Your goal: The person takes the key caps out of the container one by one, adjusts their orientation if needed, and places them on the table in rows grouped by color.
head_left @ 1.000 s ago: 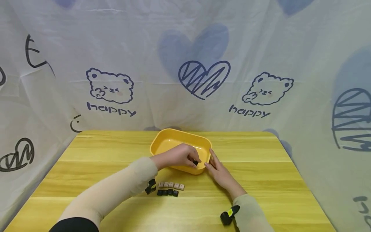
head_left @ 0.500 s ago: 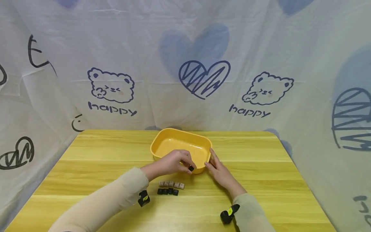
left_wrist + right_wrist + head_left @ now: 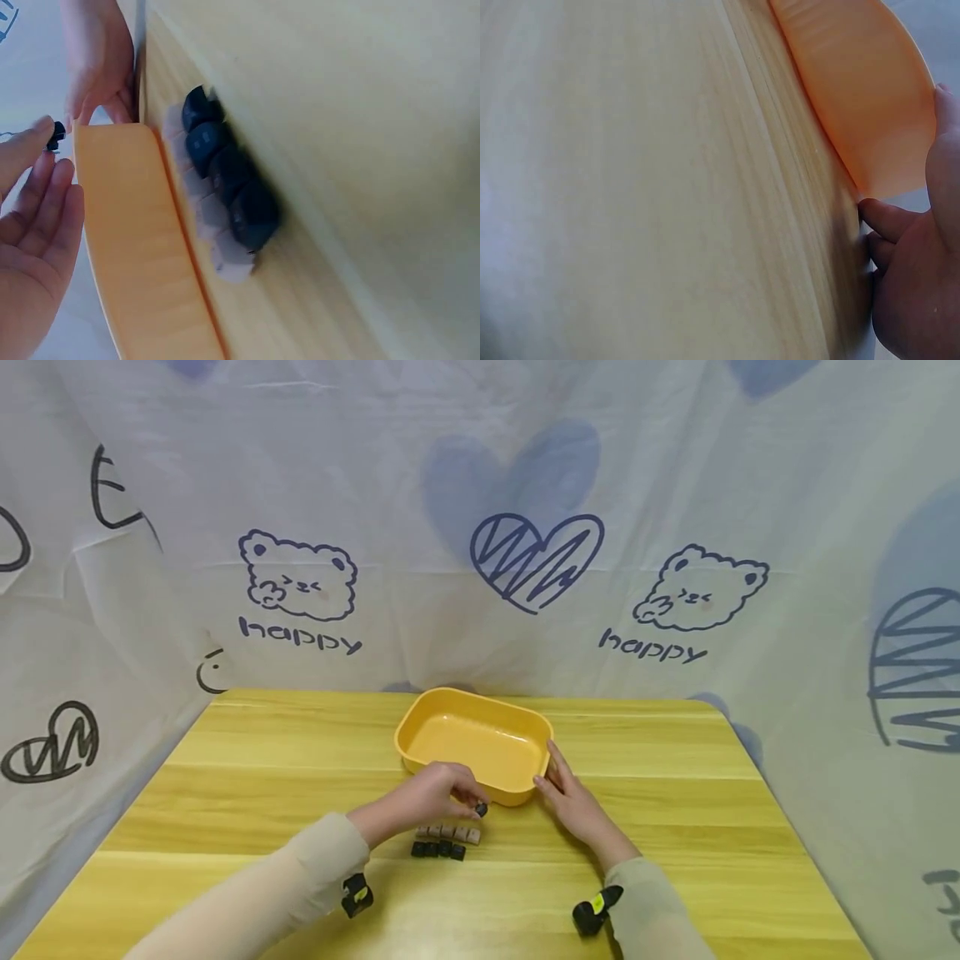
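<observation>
My left hand (image 3: pixel 441 789) pinches a single black keycap (image 3: pixel 481 809) between thumb and fingertips, just in front of the yellow plastic basin (image 3: pixel 480 750). In the left wrist view the pinched keycap (image 3: pixel 55 136) shows at the thumb tip, the other fingers loosely bent. Below that hand lie a row of pale keycaps (image 3: pixel 461 835), partly covered by it in the head view, and a row of several black keycaps (image 3: pixel 438 850) nearer me. My right hand (image 3: pixel 577 810) holds the basin's right end, thumb at the rim and fingers along the outer wall (image 3: pixel 870 97).
The wood-grain table (image 3: pixel 675 827) spreads out around the basin, its far edge against a white cloth (image 3: pixel 420 635) printed with hearts and bears. A black wrist camera (image 3: pixel 357 895) sits on the left sleeve, and another camera (image 3: pixel 592 917) on the right.
My left hand has come out of the basin with the black keycap, moving left and toward me, to just above the rows. My right hand stays on the basin.
</observation>
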Demonstrator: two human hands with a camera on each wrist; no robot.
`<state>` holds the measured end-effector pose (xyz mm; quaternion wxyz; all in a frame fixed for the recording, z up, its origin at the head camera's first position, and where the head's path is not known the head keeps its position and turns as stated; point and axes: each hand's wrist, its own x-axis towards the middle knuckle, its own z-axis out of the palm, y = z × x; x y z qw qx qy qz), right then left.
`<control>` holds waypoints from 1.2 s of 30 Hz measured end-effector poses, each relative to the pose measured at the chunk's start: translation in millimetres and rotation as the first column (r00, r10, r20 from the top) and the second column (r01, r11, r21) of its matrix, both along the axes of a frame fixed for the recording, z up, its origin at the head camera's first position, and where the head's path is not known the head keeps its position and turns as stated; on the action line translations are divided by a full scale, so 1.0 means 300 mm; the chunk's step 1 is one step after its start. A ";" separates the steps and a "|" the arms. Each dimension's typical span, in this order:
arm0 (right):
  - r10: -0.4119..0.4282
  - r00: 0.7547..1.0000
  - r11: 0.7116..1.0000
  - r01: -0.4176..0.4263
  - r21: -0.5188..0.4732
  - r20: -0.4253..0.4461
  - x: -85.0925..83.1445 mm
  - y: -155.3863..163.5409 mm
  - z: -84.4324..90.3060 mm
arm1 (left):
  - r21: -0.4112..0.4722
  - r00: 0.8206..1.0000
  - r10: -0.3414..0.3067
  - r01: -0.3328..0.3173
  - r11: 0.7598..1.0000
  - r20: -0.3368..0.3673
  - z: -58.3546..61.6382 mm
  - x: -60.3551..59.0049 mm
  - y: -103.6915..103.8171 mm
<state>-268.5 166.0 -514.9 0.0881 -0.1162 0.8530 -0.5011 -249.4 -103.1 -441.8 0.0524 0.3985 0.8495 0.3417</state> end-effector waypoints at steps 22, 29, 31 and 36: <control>0.004 1.000 1.000 -0.003 0.030 -0.016 -0.004 0.001 -0.001 | -0.224 0.987 0.083 -0.112 0.968 -0.136 -0.104 0.090 0.005; 0.003 1.000 1.000 -0.002 0.026 -0.015 0.000 -0.003 0.006 | -0.271 0.977 0.041 -0.098 0.957 -0.208 -0.113 0.088 0.015; 0.003 1.000 1.000 -0.003 0.025 -0.012 0.001 -0.004 0.007 | -0.287 0.976 0.037 -0.100 0.953 -0.215 -0.112 0.088 0.017; 0.020 1.000 1.000 -0.020 -0.002 -0.020 0.001 -0.005 0.010 | -0.322 0.971 0.032 -0.110 0.940 -0.238 -0.110 0.095 0.019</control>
